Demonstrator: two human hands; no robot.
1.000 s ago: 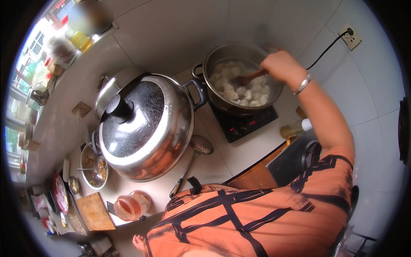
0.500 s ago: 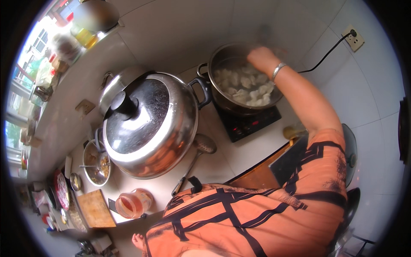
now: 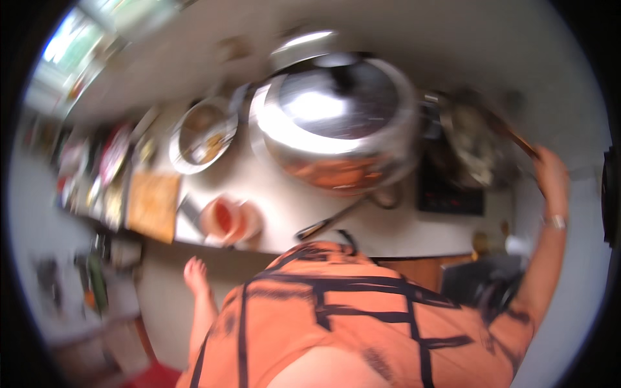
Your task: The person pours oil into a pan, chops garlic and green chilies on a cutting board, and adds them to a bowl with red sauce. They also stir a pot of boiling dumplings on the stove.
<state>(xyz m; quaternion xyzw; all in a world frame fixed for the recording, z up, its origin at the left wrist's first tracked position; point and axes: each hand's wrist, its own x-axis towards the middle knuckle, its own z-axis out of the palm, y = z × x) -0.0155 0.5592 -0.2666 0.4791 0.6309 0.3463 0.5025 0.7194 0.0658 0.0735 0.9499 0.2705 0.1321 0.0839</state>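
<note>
Utensil (image 3: 519,141), probably a wooden spatula or spoon, is lying up and to the left of the right hand (image 3: 552,178), its long axis slanting from the fist across the right part of the open pot (image 3: 447,123). Right hand is closing around the lower end of the handle, knuckles outward, and is by far the nearer of the two. Left hand (image 3: 195,275) is hanging well apart, past the front edge of the surface (image 3: 284,223); nothing is showing in it, though I cannot tell how far its fingers are opening. Utensil is looking slim, straight and brown, an orange glint showing near the grip; its far end is blurring out, so shape and contact with the contents are staying unclear. Pale lumps (image 3: 475,145), perhaps dumplings, are filling the pot, which is sitting on a black cooktop (image 3: 453,202). Large lidded steel pot (image 3: 336,171) is standing to the left, a long-handled skimmer (image 3: 346,210) lying in front of it. Reddish jar (image 3: 249,223) is standing farther left, beyond it a wooden cutting board (image 3: 153,204).
</note>
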